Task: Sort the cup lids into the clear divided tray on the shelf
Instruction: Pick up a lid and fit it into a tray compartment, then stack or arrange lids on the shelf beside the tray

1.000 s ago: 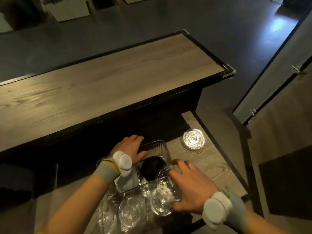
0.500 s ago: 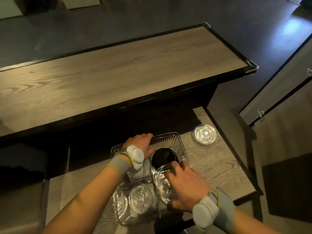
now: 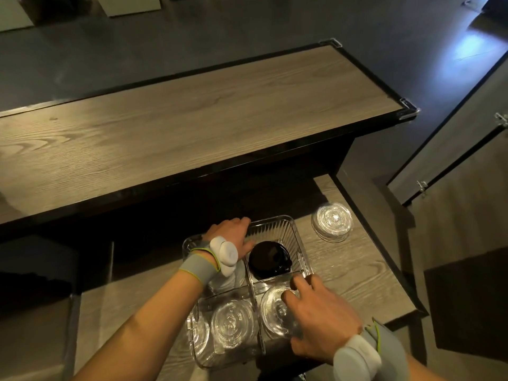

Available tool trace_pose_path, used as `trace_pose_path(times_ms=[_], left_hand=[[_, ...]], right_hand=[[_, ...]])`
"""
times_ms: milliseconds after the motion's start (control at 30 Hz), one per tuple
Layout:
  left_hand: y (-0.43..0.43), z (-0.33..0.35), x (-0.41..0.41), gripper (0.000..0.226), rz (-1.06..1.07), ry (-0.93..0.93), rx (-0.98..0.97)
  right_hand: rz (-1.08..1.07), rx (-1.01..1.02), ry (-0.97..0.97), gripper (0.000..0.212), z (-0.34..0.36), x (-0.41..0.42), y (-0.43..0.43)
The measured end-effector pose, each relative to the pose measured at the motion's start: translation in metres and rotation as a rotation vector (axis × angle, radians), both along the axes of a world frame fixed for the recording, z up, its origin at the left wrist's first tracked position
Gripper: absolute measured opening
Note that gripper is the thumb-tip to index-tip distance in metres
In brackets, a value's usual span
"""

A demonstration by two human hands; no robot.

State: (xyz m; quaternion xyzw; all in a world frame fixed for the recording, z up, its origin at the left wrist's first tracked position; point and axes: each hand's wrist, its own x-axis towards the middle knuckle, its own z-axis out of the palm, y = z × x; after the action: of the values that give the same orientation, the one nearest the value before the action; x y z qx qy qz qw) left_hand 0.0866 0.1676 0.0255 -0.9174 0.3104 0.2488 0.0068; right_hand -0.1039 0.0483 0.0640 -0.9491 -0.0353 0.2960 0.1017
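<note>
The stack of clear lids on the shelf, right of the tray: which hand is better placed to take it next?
Probably the right hand: it holds clear lids at the tray's right side, nearer the stack. The left hand rests on the tray's far left corner.
</note>
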Motion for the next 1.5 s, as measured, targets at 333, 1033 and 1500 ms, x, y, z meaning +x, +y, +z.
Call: trace_pose_path(times_ms=[333,1033,1500], left_hand=[[-0.003,0.0,0.0,0.055,0.009,-0.003,0.005],[-0.152,0.005,-0.022,0.054,-0.239,-0.005,-0.171],[-0.216,-0.067,-0.009,0.077,-0.315,0.076,0.032]], right_hand=[[-0.051,-0.142,0.235,0.042,-0.064,0.028,0.018],[-0.42,-0.088,-0.197,0.063,-0.046,0.056,-0.161],[-0.387,-0.123,-0.078,0.085,-0.115,0.099,-0.202]])
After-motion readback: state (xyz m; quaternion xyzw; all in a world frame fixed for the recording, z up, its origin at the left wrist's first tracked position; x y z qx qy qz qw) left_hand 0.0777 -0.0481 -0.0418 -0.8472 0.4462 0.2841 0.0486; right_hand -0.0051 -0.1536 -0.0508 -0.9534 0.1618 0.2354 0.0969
